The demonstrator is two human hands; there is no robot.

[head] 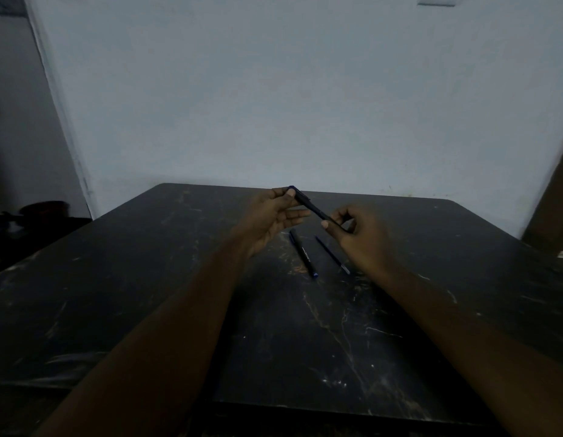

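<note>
Both my hands hold one dark pen in the air above the far middle of the black table. My left hand pinches its upper left end between thumb and fingers. My right hand pinches its lower right end with curled fingers. Below them on the table lie a second dark pen with a blue tip and a thin blue refill with a pale tip, side by side and slanting the same way.
The table is scratched and dark, with its far edge against a pale wall. A brown panel leans at the right edge. Dim clutter sits on the floor at the far left.
</note>
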